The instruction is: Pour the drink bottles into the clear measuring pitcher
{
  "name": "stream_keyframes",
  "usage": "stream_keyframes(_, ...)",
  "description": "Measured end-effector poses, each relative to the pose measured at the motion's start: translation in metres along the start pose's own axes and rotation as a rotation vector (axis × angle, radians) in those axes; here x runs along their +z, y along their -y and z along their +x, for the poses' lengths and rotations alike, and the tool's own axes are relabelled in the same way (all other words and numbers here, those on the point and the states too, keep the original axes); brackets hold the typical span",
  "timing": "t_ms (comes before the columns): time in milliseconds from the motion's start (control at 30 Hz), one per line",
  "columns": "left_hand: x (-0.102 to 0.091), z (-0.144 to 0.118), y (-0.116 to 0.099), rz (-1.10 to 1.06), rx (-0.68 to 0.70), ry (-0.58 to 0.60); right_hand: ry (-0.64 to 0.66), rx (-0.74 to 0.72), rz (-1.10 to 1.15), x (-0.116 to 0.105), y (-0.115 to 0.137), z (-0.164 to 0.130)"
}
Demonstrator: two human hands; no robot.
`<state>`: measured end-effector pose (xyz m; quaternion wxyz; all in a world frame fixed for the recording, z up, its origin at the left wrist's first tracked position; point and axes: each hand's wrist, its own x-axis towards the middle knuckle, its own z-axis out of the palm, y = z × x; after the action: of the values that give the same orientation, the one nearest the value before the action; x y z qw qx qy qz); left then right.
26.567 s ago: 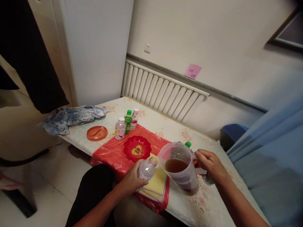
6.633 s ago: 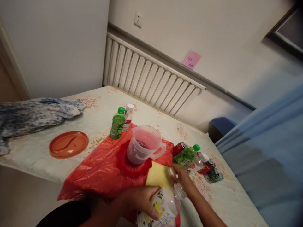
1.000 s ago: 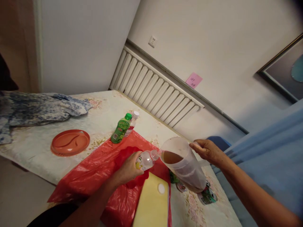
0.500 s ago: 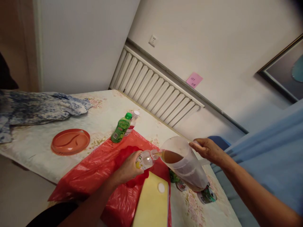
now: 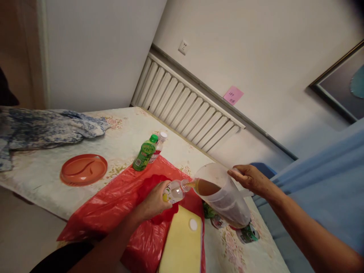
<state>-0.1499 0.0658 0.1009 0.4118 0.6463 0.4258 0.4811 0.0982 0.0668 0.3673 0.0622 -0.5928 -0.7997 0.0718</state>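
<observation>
Left hand: closed around a small clear bottle, held tilted above the red bag.
Right hand: clamped on the handle of a jug.
Jug: tipped, brown liquid at the spout, touching the bottle's mouth.
Cap: laid on the yellow pad.

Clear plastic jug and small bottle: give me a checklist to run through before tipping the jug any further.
1. Clear plastic jug gripped at its handle by the right hand: ok.
2. Small clear bottle held in the left hand: ok.
3. Bottle uncapped; white cap lies on the yellow pad: ok.
4. Jug spout meets the bottle mouth: ok.
5. Red plastic sheet lies beneath: ok.
6. Bottle's fill level: cannot tell.
</observation>
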Motion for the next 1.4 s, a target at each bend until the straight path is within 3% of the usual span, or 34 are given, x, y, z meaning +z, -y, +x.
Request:
stream_keyframes(1067, 0.000, 0.000, 0.002, 0.038, -0.009, 0.002, 0.011, 0.059, 0.046, -0.008, 0.009, -0.002)
stream_keyframes(1400, -0.002, -0.001, -0.003, 0.026, -0.030, 0.010, 0.001, 0.050, 0.107, 0.010, -0.009, -0.004)
